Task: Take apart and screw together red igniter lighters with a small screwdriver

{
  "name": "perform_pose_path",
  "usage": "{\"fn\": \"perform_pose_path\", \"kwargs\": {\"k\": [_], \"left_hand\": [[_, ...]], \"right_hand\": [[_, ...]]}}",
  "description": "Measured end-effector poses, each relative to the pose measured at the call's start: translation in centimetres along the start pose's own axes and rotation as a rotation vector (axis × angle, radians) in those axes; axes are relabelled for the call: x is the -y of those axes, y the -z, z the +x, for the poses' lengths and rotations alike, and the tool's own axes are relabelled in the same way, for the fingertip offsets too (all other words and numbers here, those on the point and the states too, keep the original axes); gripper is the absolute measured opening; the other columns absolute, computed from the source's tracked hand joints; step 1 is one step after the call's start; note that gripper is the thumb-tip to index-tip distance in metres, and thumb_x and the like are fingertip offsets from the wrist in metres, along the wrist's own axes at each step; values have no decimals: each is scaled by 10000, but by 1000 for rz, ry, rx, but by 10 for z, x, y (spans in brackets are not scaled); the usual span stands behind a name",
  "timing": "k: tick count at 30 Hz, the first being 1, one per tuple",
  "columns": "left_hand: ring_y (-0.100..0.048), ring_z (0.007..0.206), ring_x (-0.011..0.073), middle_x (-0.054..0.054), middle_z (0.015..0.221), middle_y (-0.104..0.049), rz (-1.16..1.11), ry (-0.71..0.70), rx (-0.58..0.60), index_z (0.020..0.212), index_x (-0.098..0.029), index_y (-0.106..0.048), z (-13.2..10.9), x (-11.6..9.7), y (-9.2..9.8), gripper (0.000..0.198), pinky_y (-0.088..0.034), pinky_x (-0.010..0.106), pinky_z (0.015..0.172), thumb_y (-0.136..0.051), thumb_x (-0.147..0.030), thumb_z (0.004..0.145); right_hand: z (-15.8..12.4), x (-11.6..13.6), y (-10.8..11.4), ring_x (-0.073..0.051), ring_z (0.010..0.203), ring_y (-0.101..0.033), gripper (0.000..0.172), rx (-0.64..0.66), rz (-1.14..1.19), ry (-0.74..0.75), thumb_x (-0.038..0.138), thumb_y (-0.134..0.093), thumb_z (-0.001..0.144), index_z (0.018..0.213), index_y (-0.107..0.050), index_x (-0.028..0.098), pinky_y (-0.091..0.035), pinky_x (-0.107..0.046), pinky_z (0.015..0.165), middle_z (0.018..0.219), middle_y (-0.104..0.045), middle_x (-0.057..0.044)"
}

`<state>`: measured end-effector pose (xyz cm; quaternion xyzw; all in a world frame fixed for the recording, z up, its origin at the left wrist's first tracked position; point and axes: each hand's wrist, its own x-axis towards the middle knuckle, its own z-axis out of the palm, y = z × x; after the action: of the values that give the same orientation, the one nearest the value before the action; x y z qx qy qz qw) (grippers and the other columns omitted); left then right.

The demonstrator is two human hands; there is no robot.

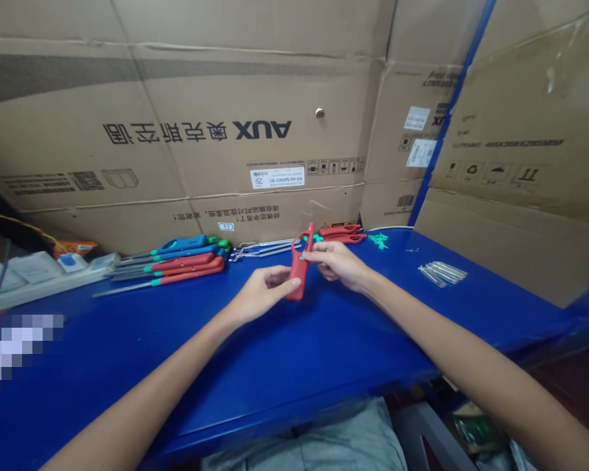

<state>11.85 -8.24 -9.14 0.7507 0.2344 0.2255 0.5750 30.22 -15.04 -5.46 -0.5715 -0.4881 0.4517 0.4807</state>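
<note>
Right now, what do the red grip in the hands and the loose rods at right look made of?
The red grip looks like moulded plastic: smooth, lightly glossy, rounded edges. The loose rods look like bright metal, perhaps steel, from their silvery shine; alloy unclear.

Soft, even indoor light fills the view, its source out of sight. The glossy blue bench (324,366) shows a faint sheen, with only pale shadows under the bare forearms (471,347). Wide-angle distortion bows the tan cardboard cartons (216,118) near the edges, and a blurry pixelated block (14,350) masks the lower left.
</note>
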Motion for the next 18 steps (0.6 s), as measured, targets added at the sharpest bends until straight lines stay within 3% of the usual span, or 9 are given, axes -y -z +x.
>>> {"fn": "perform_pose_path", "kwargs": {"k": [2,5,8,11,14,16,18], "left_hand": [[-653,775,194,115,928,-694,-15,30,-11,1052,-73,-614,1,-1,-2,622,-513,302,728,-702,-553,667],[-662,749,214,109,887,-703,30,14,-166,1022,-75,-637,2,0,7,578,-517,309,702,-709,-520,661],[-667,830,228,80,928,-706,209,-89,-364,966,-113,-675,2,5,22,452,-516,306,750,-710,-457,676],[-666,823,214,31,901,-712,442,-113,-407,941,-169,-707,2,14,30,324,-510,301,744,-688,-403,718],[-659,826,216,28,913,-711,692,-147,-424,969,-186,-716,2,21,28,290,-501,320,751,-672,-375,752],[-653,858,225,53,945,-706,817,-236,-440,948,-166,-722,3,25,25,276,-500,328,778,-682,-362,758],[-649,860,221,69,947,-704,900,-357,-449,916,-155,-727,4,28,22,249,-505,325,785,-683,-350,769]], "right_hand": [[0,-3,-6,-56,417,-255,304,25,-64,40,415,-646,757,861,-553,144,-165,-212,411,513,-362,59],[0,-14,-11,-87,599,-456,327,-43,-354,224,430,-665,752,848,-593,125,-360,-224,555,730,-566,-23],[2,-32,-16,-129,735,-511,313,-14,-712,380,432,-673,747,801,-618,128,-405,-265,693,830,-597,-54],[5,-44,-21,-163,828,-525,256,66,-905,547,398,-671,767,803,-637,147,-405,-303,782,892,-606,-61],[10,-45,-17,-160,814,-546,211,-122,-890,694,343,-646,801,789,-607,136,-420,-292,784,842,-618,-55],[11,-43,-10,-142,766,-561,171,-249,-873,772,284,-606,834,901,-613,127,-440,-264,737,860,-627,-58],[10,-41,-3,-135,751,-578,210,-288,-911,816,243,-575,859,1031,-613,127,-454,-258,732,932,-643,-69]]}}
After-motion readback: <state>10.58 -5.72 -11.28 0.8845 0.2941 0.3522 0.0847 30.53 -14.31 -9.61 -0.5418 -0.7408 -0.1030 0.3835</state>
